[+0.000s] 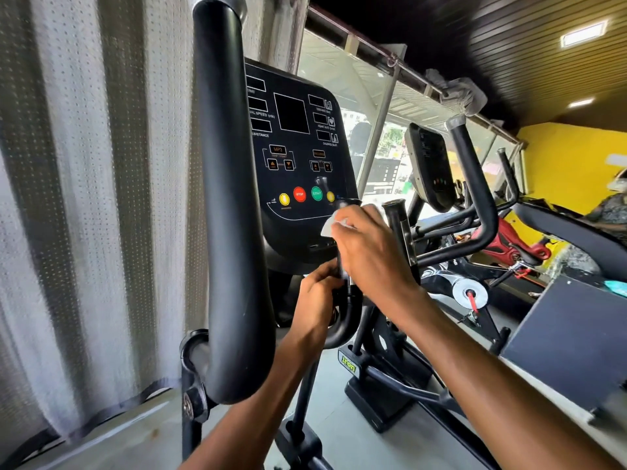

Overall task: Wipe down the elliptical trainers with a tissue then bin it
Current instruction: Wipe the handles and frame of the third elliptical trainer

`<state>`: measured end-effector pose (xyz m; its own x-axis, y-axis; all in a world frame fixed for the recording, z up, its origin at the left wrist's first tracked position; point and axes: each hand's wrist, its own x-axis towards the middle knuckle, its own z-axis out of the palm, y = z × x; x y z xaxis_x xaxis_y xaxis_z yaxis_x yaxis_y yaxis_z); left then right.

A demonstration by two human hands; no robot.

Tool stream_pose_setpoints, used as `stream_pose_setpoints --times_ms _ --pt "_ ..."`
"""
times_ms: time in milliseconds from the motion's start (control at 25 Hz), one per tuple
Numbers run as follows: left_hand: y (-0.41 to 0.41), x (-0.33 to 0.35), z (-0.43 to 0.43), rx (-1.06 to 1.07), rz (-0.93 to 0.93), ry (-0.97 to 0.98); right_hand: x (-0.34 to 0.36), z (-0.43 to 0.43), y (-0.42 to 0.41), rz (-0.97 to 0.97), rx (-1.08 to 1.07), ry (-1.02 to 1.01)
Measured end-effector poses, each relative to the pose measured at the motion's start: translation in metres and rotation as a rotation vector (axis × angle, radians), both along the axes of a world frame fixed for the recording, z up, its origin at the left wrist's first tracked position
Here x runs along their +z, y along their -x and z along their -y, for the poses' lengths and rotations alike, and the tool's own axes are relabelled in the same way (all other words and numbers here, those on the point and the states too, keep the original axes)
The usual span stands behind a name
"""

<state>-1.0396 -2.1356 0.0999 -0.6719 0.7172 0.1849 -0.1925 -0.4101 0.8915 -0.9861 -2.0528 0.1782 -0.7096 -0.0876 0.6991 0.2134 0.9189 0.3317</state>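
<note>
**Wiping the inner grip of the near elliptical trainer.** My right hand [369, 252] is curled round the short black upright handle grip [351, 201] just below the black console panel with round coloured buttons [298, 147]. It holds the crumpled white tissue [330, 225] against the tube, and one corner of the tissue sticks out on the console side. My left hand [317, 296] is wrapped round the same tube lower down, near its bend, apparently to steady it.

To do this stroke well, I would:
- keep the tissue between palm and tube, not bunched at the fingertips;
- draw it from the cap down towards the left hand, turning the wrist so the far side is covered;
- stay clear of the buttons.

The twin black upright grip [397, 222] just to the right, the thick black curved swing arm [230, 198] and the second black elliptical trainer [431, 167] by the window probably remain to be done. I can see no bin.
</note>
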Motion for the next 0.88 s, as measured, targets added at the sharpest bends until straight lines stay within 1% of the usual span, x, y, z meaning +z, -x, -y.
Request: stream_pose_setpoints --times_ms 80,120,200,240,320,360,440,520,560,600,640,680,760,800,840,880 --pt "0.002 -0.006 0.004 -0.019 -0.009 0.016 0.0 0.006 0.007 0.06 -0.049 -0.074" --pt "0.002 -0.009 0.006 -0.028 -0.005 0.013 0.002 0.007 0.007 0.058 -0.057 -0.094" --pt "-0.001 -0.013 0.011 -0.042 0.027 0.014 0.001 0.005 0.003 -0.038 -0.049 -0.066" --pt "-0.002 -0.013 0.013 -0.045 0.037 0.024 -0.002 0.005 -0.001 -0.125 -0.028 0.008" --pt "-0.005 -0.013 0.015 -0.062 0.055 0.024 -0.018 0.007 -0.014 -0.345 0.041 0.226" --pt "-0.006 -0.011 0.016 -0.064 0.054 0.008 -0.032 0.013 -0.018 -0.457 0.05 0.327" --pt "-0.01 -0.009 0.016 -0.045 0.018 -0.012 -0.053 0.021 -0.021 -0.614 0.033 0.521" --pt "-0.017 -0.007 0.017 -0.02 -0.016 -0.014 -0.048 0.011 -0.012 -0.674 0.017 0.85" --pt "-0.019 -0.008 0.017 0.0 -0.033 -0.001 -0.043 0.001 -0.006 -0.665 0.005 1.041" --pt "-0.02 -0.009 0.016 0.029 -0.049 0.013 -0.041 -0.006 -0.002 -0.64 0.034 1.187" --pt "-0.02 -0.01 0.013 0.072 -0.072 0.033 -0.043 -0.009 -0.002 -0.633 0.11 1.221" --pt "-0.019 -0.012 0.012 0.112 -0.096 0.039 -0.047 -0.006 -0.003 -0.645 0.196 1.142" --pt "-0.018 -0.014 0.007 0.177 -0.154 0.041 -0.069 -0.001 -0.007 -0.696 0.287 0.881" --pt "-0.021 -0.013 0.006 0.221 -0.182 0.056 -0.077 -0.004 -0.007 -0.709 0.307 0.833" --pt "-0.025 -0.013 0.004 0.25 -0.209 0.072 -0.075 -0.007 -0.005 -0.708 0.297 0.903" --pt "-0.03 -0.012 0.003 0.276 -0.233 0.098 -0.07 -0.015 0.001 -0.685 0.276 1.077"
